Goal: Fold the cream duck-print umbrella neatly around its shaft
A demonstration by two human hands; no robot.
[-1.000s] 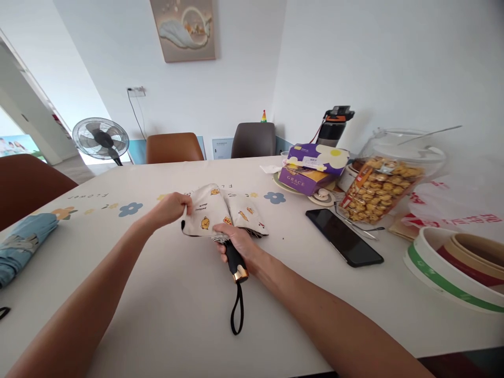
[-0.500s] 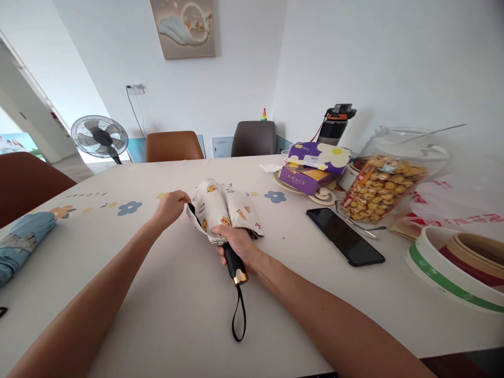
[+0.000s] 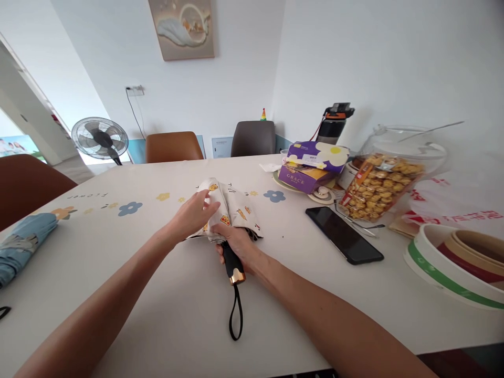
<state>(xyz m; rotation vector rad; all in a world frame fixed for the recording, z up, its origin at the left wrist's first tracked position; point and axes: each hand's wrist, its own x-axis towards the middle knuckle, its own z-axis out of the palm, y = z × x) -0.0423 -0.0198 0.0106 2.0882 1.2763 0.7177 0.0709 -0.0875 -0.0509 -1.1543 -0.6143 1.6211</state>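
Note:
A folded umbrella [image 3: 241, 209] with cream cloth and small orange prints lies on the table in front of me, its cloth loosely gathered. Its black handle [image 3: 233, 257] with a gold end points toward me, and a black wrist strap [image 3: 236, 315] hangs from it. My right hand [image 3: 238, 242] is wrapped round the umbrella where handle meets cloth. On the left side of the cloth rests my left hand [image 3: 197, 212], fingers apart and slightly bent, covering part of the prints.
A black phone [image 3: 343, 234] lies to the right, beside a jar of snacks [image 3: 386, 184], purple boxes [image 3: 303, 176] and rolls of tape [image 3: 433, 262]. A blue folded umbrella [image 3: 27, 244] is at the left edge. Chairs [image 3: 173, 146] and a fan [image 3: 100, 137] stand beyond the table [image 3: 157, 294].
My left hand has let go of the cloth's left edge and moved right onto the umbrella, its fingers opening. My right hand keeps its hold in the same spot.

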